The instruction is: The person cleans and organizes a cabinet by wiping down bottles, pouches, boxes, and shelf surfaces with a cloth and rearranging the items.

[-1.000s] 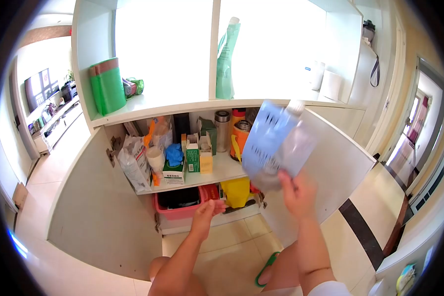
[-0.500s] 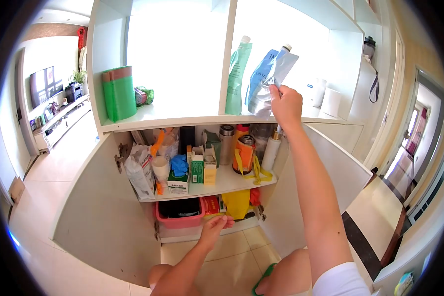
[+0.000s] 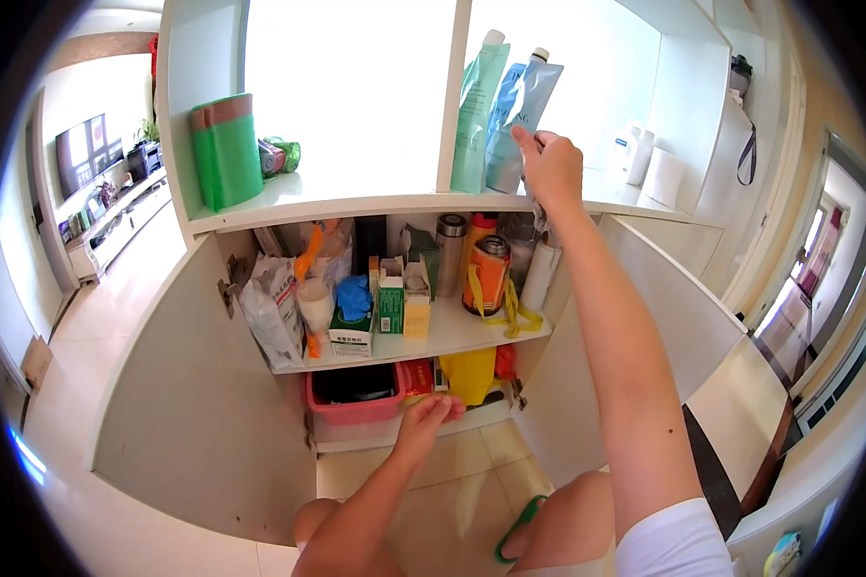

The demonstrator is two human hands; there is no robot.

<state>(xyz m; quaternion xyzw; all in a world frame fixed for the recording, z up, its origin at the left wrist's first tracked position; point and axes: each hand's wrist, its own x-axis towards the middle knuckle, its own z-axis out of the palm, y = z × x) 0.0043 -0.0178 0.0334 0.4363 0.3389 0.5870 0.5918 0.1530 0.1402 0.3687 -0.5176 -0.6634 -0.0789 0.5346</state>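
Right hand high, left hand low

Looking like a home, judging by the furnishings around the right hand's grip. Far to the left of the grip, seeing a flat television and a leafy plant above a long white console, suggesting a living room. Directly below the grip, finding household odds and ends crowding an open white cabinet: a steel-topped flask, an orange bottle, small cartons and a pink tub. Well to the right of the grip, looking through a doorway toward a dark-red curtain. Farther below the grip, noticing a green slipper on a tiled floor.
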